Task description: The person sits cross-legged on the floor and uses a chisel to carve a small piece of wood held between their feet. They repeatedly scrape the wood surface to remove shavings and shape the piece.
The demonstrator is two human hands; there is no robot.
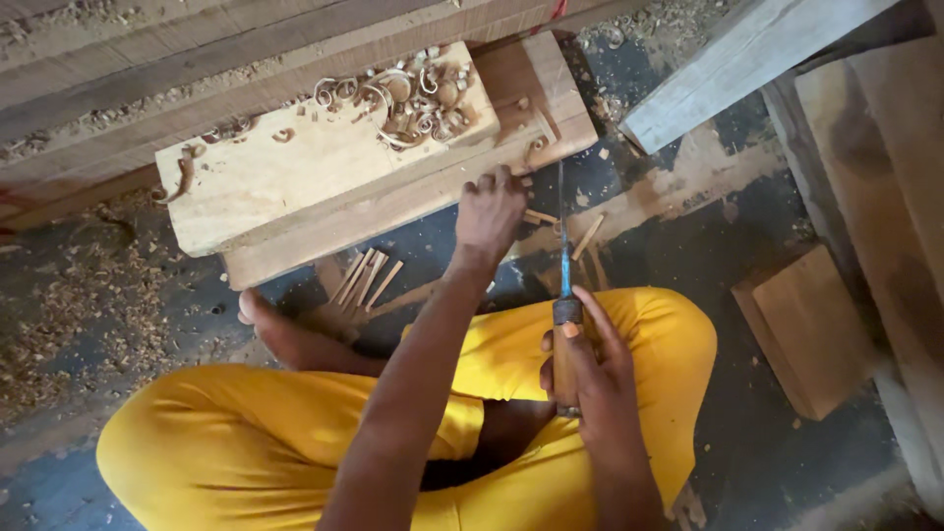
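Note:
I sit cross-legged on the floor in yellow trousers. My right hand (pixel 590 379) grips the wooden handle of a chisel (pixel 564 295); its thin blue-stained blade points away from me toward the lower wooden block (pixel 413 192). My left hand (pixel 489 211) reaches forward, fingers curled on the near edge of that block. A paler thick block (pixel 285 177) lies on top of it, strewn with curled wood shavings (pixel 408 98).
Thin wooden slivers (pixel 362 278) lie on the dark floor in front of my legs. A small wooden block (pixel 811 329) rests at right, beside long planks (pixel 885 187). Stacked boards (pixel 147 69) run along the top. Sawdust covers the floor at left.

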